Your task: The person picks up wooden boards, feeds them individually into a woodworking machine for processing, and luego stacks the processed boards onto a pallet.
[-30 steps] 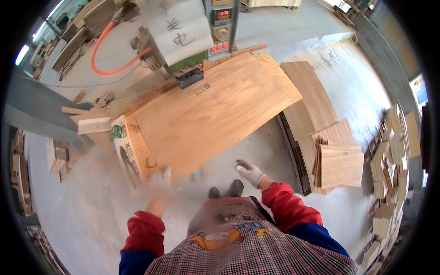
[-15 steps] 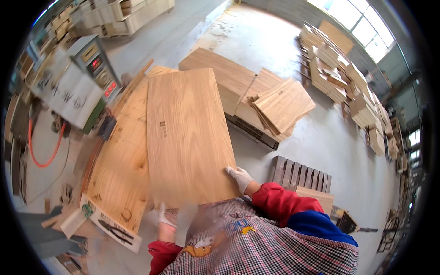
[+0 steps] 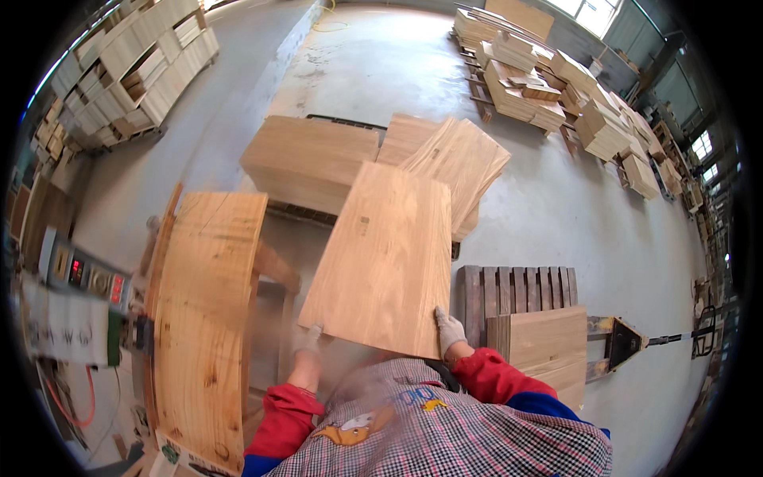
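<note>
A wide wooden board [image 3: 385, 266] with a small dark stamp is held in front of my body, tilted away from me. My left hand [image 3: 308, 339], in a pale glove, grips its near left corner. At the near right corner my gloved right hand [image 3: 451, 331] is closed on the edge, thumb on top. The fingers of both hands are partly hidden under the board. Behind its far end lies a fanned stack of similar boards [image 3: 469, 163], next to a neat block of boards [image 3: 306, 155].
A wooden workbench [image 3: 208, 294] stands at my left, with a control box [image 3: 83, 270] with red displays beyond it. To the right, boards [image 3: 548, 346] lie by a slatted pallet [image 3: 520, 288] and a pallet jack [image 3: 624, 339]. More board stacks [image 3: 524, 91] stand far right.
The board has moved right, off the workbench, toward the stacks, with both hands still on it. My view has turned right, so the control box and bench sit farther left.
</note>
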Motion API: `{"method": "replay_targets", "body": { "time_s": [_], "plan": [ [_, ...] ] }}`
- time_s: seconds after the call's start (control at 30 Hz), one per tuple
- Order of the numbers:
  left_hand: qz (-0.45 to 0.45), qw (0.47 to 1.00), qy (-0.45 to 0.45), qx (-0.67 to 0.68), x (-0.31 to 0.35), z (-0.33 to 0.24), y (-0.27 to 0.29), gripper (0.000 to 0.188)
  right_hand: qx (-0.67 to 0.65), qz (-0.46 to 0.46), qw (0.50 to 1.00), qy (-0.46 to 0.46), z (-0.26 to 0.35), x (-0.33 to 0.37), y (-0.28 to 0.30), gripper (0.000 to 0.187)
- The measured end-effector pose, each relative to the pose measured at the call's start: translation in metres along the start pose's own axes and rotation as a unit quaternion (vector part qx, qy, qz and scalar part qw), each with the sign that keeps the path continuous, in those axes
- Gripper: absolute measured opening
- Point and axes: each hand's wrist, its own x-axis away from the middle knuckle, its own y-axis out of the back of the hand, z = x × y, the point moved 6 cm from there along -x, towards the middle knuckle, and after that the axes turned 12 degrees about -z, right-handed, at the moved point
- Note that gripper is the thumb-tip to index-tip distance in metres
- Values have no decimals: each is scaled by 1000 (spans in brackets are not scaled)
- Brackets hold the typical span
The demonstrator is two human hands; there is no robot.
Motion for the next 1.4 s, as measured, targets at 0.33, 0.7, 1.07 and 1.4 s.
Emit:
{"method": "replay_targets", "body": {
  "time_s": [0.33, 0.7, 1.07, 1.4],
  "plan": [
    [81, 969, 136, -192, -63, 65, -154, 30, 77, -92, 992, -27, 45, -152, 48, 52],
    [127, 934, 306, -137, -164, 90, -324, 40, -10, -98, 994, 53, 111, -300, 22, 58],
    [163, 876, 329, -314, -261, 92, -344, 57, 339, -120, 917, 173, 196, -360, -71, 49],
    [-83, 938, 292, -168, -442, 45, -293, 54, 574, 124, 672, 451, 338, -468, -484, 59]
  ]
}}
